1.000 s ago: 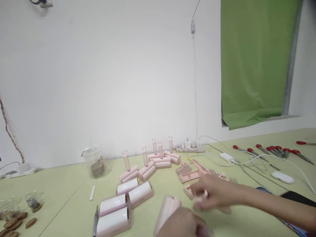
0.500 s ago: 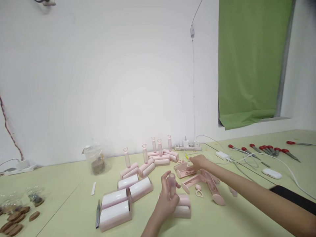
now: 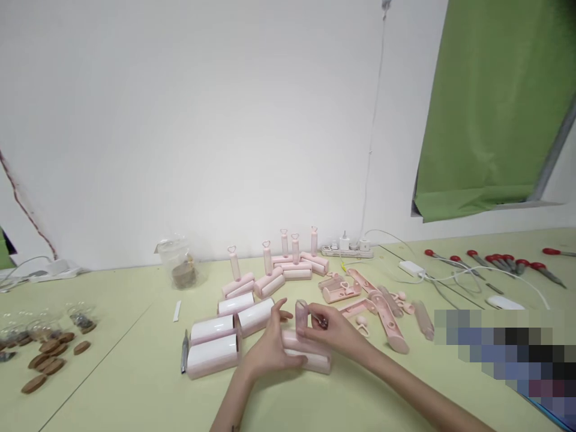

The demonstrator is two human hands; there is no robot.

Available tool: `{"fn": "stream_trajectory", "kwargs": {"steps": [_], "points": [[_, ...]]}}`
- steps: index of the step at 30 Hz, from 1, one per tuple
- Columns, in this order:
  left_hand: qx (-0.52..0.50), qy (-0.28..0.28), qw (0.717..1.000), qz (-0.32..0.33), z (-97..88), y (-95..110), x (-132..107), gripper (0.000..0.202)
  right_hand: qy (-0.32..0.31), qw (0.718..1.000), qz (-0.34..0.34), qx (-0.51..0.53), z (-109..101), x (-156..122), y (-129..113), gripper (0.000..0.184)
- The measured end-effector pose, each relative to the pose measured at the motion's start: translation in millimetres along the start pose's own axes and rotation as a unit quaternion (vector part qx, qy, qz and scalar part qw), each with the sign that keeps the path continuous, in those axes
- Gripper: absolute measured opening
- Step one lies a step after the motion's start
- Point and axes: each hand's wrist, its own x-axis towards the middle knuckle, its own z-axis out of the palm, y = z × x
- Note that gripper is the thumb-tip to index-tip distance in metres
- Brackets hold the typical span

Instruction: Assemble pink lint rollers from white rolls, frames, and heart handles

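A small translucent pink tube [image 3: 301,317] stands upright at the pink-and-white double-cylinder case [image 3: 310,360]. The thumb and fingertips of my right hand [image 3: 337,332] close on the tube from the right, with something small and dark beside the fingers that I cannot make out. My left hand [image 3: 266,349] curves around the left side of tube and case, fingers apart and thumb lying along the case. To its left lie several white-topped pink cases [image 3: 213,355]. Behind are pink double-cylinder cases [image 3: 269,282] and upright tubes with heart-shaped loops [image 3: 267,258].
Loose pink shells [image 3: 387,321] and heart-loop caps [image 3: 362,326] lie right of my hands. A grey pen-like tool [image 3: 184,353] and a white strip [image 3: 177,311] are leftward. Further out sit cork discs [image 3: 54,367], a plastic bag [image 3: 180,270], a power strip [image 3: 346,252] and red-ended tools [image 3: 495,261].
My right hand has come back from the pink parts to the tube. My left hand has loosened from the tube and spread its fingers beside it. The camera view has shifted.
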Motion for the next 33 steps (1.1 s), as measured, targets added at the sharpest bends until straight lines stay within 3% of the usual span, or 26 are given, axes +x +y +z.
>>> {"fn": "stream_trajectory", "kwargs": {"steps": [4, 8, 10, 13, 16, 19, 21, 24, 27, 33], "points": [[-0.067, 0.074, 0.995, 0.004, 17.6, -13, 6, 0.094, 0.111, 0.991, 0.017, 0.069, -13, 5, 6, 0.019], [-0.045, 0.109, 0.993, 0.015, 30.5, -24, 16, 0.086, 0.283, 0.928, 0.050, 0.239, -50, 2, 5, 0.024], [0.001, 0.137, 0.990, 0.044, 29.2, -25, 18, 0.081, 0.306, 0.909, 0.015, 0.283, -62, -3, 1, 0.025], [0.055, 0.145, 0.986, 0.063, 24.4, -24, 17, 0.074, 0.279, 0.931, -0.007, 0.236, -63, -8, -4, 0.027], [0.013, 0.109, 0.994, 0.016, 23.7, -23, 14, 0.066, 0.265, 0.964, 0.024, 0.008, -57, -2, 2, 0.028], [-0.035, 0.092, 0.995, -0.012, 26.6, -26, 13, 0.059, 0.185, 0.938, 0.076, -0.282, -59, 18, 23, 0.026], [-0.061, 0.098, 0.993, -0.021, 28.4, -27, 13, 0.059, 0.128, 0.913, 0.107, -0.371, -66, 36, 40, 0.026], [-0.102, 0.100, 0.989, -0.027, 29.7, -28, 13, 0.062, 0.074, 0.905, 0.128, -0.398, -77, 60, 62, 0.017], [-0.127, 0.087, 0.988, -0.025, 30.0, -27, 12, 0.064, 0.031, 0.902, 0.134, -0.409, -80, 70, 69, 0.018], [-0.128, 0.074, 0.989, -0.031, 29.8, -26, 11, 0.071, -0.003, 0.934, 0.031, -0.356, -49, 40, 36, 0.031]]}}
